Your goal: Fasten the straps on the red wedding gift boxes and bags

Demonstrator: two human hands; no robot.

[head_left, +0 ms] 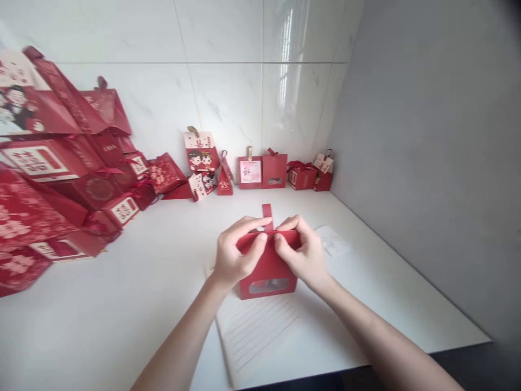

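Note:
A red box (268, 266) stands upright in front of me, with an oval clear window low on its front and a red strap (267, 212) rising from its top. My left hand (242, 250) pinches the top edge left of the strap, thumb in front and index finger touching the strap. On the right part of the same edge, my right hand (301, 247) is closed in a pinch, its thumb on the front face. Under the box lies a lined paper pad (256, 331).
Many red gift boxes (93, 187) are piled at the left. More small boxes (274, 171) stand in a row along the tiled wall. A pale printed packet (334, 241) lies right of the box. A grey wall (427, 163) bounds the table's right side.

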